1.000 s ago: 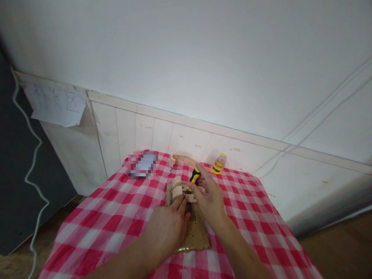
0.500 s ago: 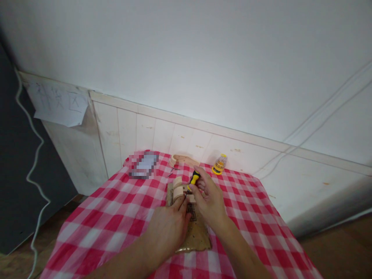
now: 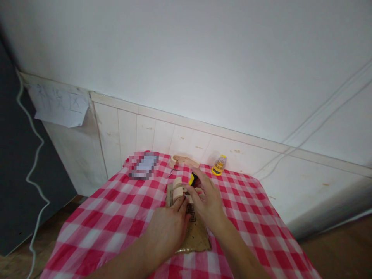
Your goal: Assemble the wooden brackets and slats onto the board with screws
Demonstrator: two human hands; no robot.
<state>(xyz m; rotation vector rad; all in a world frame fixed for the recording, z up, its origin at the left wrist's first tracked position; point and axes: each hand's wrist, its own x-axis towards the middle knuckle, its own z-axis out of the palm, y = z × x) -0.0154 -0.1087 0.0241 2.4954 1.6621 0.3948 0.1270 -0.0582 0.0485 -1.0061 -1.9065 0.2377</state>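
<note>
My right hand (image 3: 207, 198) grips a yellow and black screwdriver (image 3: 193, 179), its tip down at a small wooden assembly (image 3: 179, 188) of pale curved pieces. My left hand (image 3: 168, 225) rests on a brown patterned board (image 3: 198, 232) under the assembly, its fingertips pinched at the wooden pieces near the screwdriver tip. What the fingers pinch is too small to make out. All of this lies on a table with a red and white checked cloth (image 3: 116, 217).
At the far edge of the table lie a blurred flat object (image 3: 143, 165), a curved wooden piece (image 3: 182, 160), a small metal tool (image 3: 172, 171) and a yellow jar of screwdriver bits (image 3: 218, 164). A white panelled wall stands right behind. A white cable (image 3: 31, 170) hangs at left.
My right hand has turned and lowered over the screwdriver handle, so less of the handle shows. My left hand has stayed in place at the wooden pieces.
</note>
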